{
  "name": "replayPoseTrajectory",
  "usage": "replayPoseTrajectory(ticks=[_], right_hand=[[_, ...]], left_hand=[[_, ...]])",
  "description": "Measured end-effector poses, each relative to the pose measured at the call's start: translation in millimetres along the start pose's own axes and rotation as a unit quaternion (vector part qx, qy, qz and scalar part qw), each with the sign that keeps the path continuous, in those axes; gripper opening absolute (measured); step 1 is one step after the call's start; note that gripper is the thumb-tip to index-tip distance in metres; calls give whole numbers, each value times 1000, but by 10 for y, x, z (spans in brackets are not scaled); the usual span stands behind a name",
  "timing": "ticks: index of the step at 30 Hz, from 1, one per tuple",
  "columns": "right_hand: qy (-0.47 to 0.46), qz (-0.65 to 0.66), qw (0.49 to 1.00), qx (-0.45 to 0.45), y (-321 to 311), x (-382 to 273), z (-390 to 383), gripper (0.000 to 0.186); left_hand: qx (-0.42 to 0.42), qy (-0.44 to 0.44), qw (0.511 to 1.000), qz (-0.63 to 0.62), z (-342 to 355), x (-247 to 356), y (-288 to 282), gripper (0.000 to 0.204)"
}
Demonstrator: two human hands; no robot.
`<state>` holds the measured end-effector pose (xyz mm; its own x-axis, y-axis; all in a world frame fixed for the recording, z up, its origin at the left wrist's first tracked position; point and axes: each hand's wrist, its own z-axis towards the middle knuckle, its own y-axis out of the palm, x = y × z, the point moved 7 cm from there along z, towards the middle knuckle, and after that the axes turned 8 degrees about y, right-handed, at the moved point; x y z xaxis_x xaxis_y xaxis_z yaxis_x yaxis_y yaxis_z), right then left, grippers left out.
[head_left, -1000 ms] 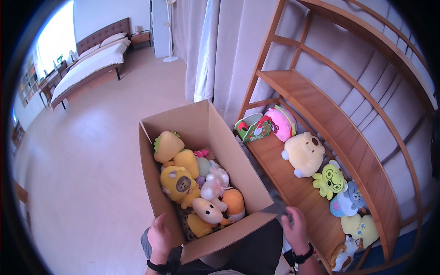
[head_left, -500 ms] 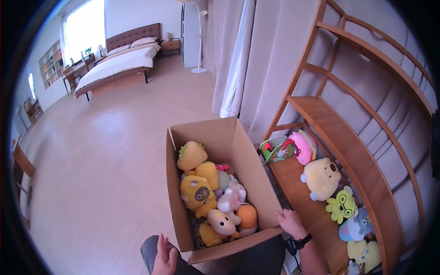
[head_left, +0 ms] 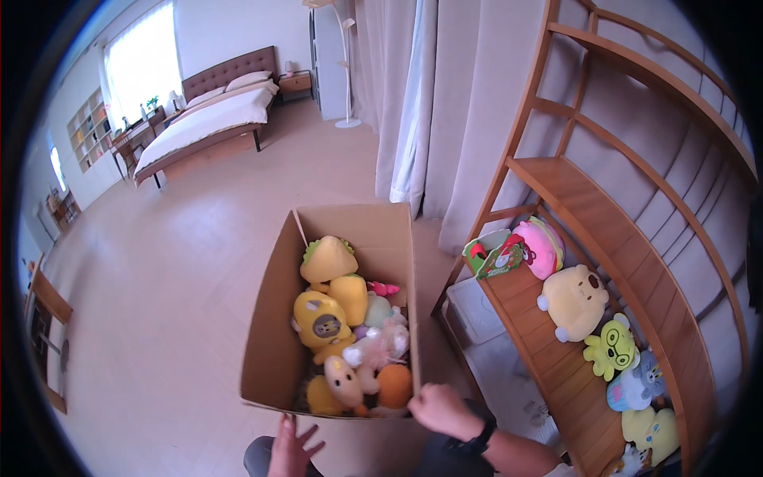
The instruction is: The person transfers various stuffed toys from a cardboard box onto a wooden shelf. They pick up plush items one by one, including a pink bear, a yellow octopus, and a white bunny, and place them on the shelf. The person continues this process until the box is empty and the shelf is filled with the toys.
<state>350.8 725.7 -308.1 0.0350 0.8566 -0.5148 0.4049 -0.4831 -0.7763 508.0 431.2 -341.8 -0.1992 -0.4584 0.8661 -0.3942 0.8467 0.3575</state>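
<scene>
An open cardboard box (head_left: 270, 342) full of plush toys stands in front of me. My right hand (head_left: 445, 410), a black band at its wrist, is closed on the box's near right corner. At the near left edge of the box, my left hand (head_left: 294, 450) has its fingers spread, the fingertips at or just below the rim; contact is unclear. Inside lie a taco-shaped plush (head_left: 328, 259), a yellow hooded plush (head_left: 322, 322), a cream plush with dark eyes (head_left: 343, 383), an orange plush (head_left: 394, 386) and a pink-and-white plush (head_left: 384, 343).
On the right, a wooden shelf (head_left: 556, 350) bears several plush toys, among them a cream bear (head_left: 574, 302) and a yellow-green plush with glasses (head_left: 610, 347). Below it sits a clear plastic bin (head_left: 474, 308). Curtains (head_left: 477, 103) hang behind; a bed (head_left: 203, 131) stands far left.
The box has turned and shifted left, away from the shelf, with my right hand still on its corner. The bin under the shelf has come into sight. My left hand's fingers have spread.
</scene>
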Motion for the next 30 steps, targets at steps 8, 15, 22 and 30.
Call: replayPoseTrajectory(ticks=[8,15,22,30], right_hand=[[-217,215,933,-190,1457,-2060,-369,51],[-377,-113,841,372,-3,-2214,713,34],[-329,-333,865,179,115,-1816,1341,17],[-425,-251,853,169,252,-1427,293,13]], left_hand=[[138,87,976,142,38,906,-950,57],[249,78,937,230,-11,971,-1310,58],[251,98,921,282,323,888,-1011,40],[271,142,901,309,320,916,-1665,37]])
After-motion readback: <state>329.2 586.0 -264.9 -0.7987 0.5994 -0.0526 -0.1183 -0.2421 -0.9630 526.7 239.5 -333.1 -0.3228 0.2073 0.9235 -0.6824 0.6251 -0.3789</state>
